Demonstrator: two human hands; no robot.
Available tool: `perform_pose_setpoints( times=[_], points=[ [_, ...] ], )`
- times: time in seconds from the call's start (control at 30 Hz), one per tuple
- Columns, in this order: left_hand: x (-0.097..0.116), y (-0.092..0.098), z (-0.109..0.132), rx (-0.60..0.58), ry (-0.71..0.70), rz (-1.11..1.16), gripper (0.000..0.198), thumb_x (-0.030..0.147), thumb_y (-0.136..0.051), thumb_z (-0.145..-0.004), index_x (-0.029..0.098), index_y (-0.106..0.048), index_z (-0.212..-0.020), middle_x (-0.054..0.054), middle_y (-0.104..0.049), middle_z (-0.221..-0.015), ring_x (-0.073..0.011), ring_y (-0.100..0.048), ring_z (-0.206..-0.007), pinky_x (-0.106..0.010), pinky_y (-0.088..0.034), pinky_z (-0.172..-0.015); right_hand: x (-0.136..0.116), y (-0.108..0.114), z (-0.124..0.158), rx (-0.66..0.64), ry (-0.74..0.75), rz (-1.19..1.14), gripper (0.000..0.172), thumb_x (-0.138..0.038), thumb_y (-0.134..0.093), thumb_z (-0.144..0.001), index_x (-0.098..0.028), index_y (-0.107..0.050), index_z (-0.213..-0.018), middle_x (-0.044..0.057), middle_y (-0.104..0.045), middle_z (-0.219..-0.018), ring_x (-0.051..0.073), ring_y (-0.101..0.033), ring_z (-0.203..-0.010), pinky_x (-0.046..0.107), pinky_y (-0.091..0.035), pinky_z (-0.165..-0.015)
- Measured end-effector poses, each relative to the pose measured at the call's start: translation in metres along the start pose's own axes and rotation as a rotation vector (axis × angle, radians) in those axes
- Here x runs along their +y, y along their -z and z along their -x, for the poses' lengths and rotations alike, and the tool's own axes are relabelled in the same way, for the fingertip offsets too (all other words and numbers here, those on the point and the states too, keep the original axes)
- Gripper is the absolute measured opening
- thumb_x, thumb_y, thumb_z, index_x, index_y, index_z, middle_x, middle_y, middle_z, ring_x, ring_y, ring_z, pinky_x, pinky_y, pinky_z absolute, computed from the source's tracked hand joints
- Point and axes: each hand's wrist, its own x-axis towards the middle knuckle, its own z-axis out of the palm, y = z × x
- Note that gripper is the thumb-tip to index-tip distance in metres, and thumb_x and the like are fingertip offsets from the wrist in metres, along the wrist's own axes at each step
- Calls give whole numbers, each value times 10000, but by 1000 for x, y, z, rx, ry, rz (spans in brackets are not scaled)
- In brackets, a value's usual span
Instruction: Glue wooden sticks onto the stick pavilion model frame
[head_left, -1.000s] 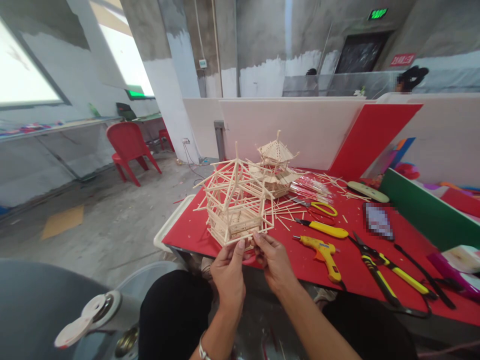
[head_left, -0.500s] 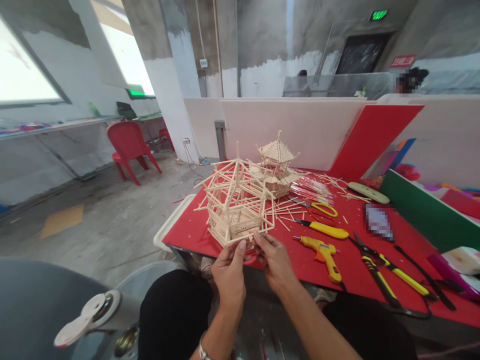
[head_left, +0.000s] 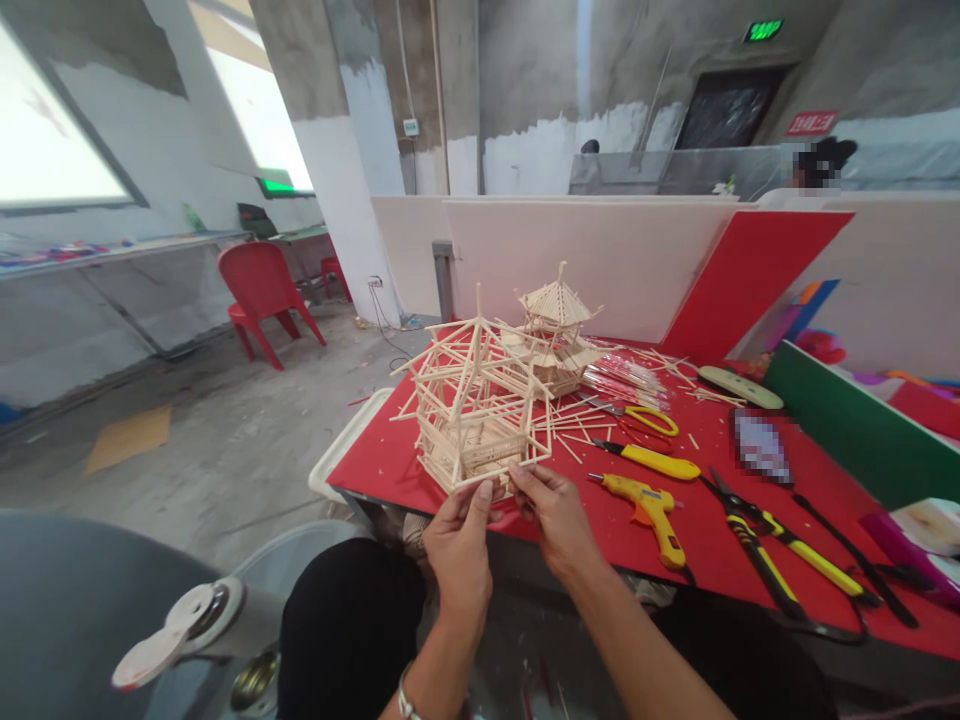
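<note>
Just beyond your left hand (head_left: 459,537) and right hand (head_left: 553,512), both narrowly pinched at its near edge, holding what you cannot tell, stands the frame (head_left: 478,362), base and sides assembled, roof only open ribs.

This looks like a craft workshop: on the red desk (head_left: 379,452), a glue gun (head_left: 649,508), a cutter (head_left: 660,460) and pliers (head_left: 750,543) lie to the right of the right hand (head_left: 553,515), with loose sticks (head_left: 576,422) and a stick pagoda (head_left: 556,310) beyond it. Half-painted walls (head_left: 540,80) far beyond and a bare grey floor (head_left: 225,450) left of the left hand (head_left: 459,545) suggest an unfinished building.
</note>
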Motion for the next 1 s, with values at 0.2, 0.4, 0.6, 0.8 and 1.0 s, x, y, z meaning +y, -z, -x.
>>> perform_pose_setpoints(
  times=[0.2,0.4,0.6,0.8,1.0],
  points=[
    [-1,1,-1,10,5,2,240,310,-786,-698,142,-743,-864,-84,-760,-828,-214,-724,-746,-270,-586,-597,0,0,0,-1,1,16,369,-475,-787,-646,-174,-583,-577,-54,-459,-523,73,-343,-492,230,-236,-469],
    [-1,2,0,26,-1,-7,273,323,-802,-668,135,-748,-860,-83,-760,-821,-217,-726,-734,-287,-603,-610,1,2,0,-13,-1,32,377,-486,-774,-657,-175,-577,-578,-58,-458,-526,72,-331,-492,233,-235,-477],
    [-1,1,-1,23,1,-1,243,307,-799,-678,133,-747,-840,-80,-761,-822,-208,-726,-734,-263,-598,-599,2,2,-1,-16,2,25,369,-469,-774,-666,-176,-569,-575,-63,-434,-520,72,-314,-491,232,-231,-477],
    [0,2,-1,23,-5,2,252,319,-801,-671,135,-750,-836,-82,-762,-825,-213,-726,-734,-283,-603,-622,3,3,0,-11,2,14,376,-469,-780,-660,-178,-559,-569,-62,-427,-519,74,-315,-490,231,-240,-476],
    [1,2,0,22,2,1,244,316,-795,-684,132,-744,-836,-86,-762,-832,-215,-726,-739,-287,-601,-622,1,2,0,-5,-9,18,388,-487,-784,-644,-178,-564,-564,-57,-442,-520,74,-325,-488,231,-241,-473]
  ],
)
